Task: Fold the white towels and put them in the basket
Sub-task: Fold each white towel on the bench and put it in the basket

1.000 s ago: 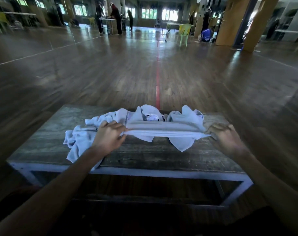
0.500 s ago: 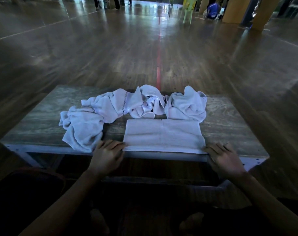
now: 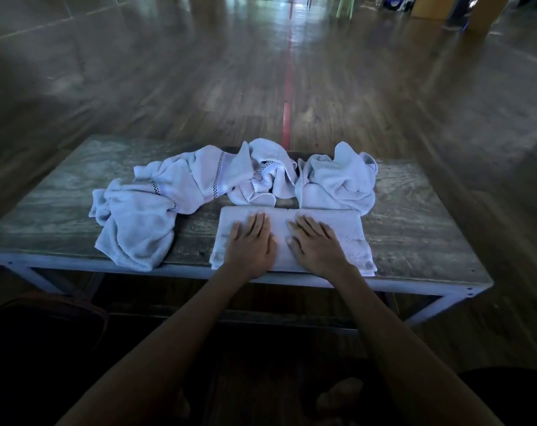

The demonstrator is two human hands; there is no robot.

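A folded white towel (image 3: 350, 238) lies flat at the near edge of the low table (image 3: 46, 216). My left hand (image 3: 252, 244) and my right hand (image 3: 315, 245) both press on its middle with straight fingers, side by side. Behind it, several crumpled white towels sit in a row: a large one at the left (image 3: 138, 222), one with a chequered band in the middle (image 3: 261, 176), and one at the right (image 3: 338, 179). No basket is clearly in view.
The table has a worn grey top and a pale metal frame (image 3: 439, 290). A dark brown rounded object (image 3: 46, 312) sits on the floor at the lower left. Wooden floor with a red line (image 3: 287, 87) stretches beyond.
My hands let go of the towel's two near corners and moved inward onto its middle, pressing it flat. Earlier they laid the folded towel down at the near edge.
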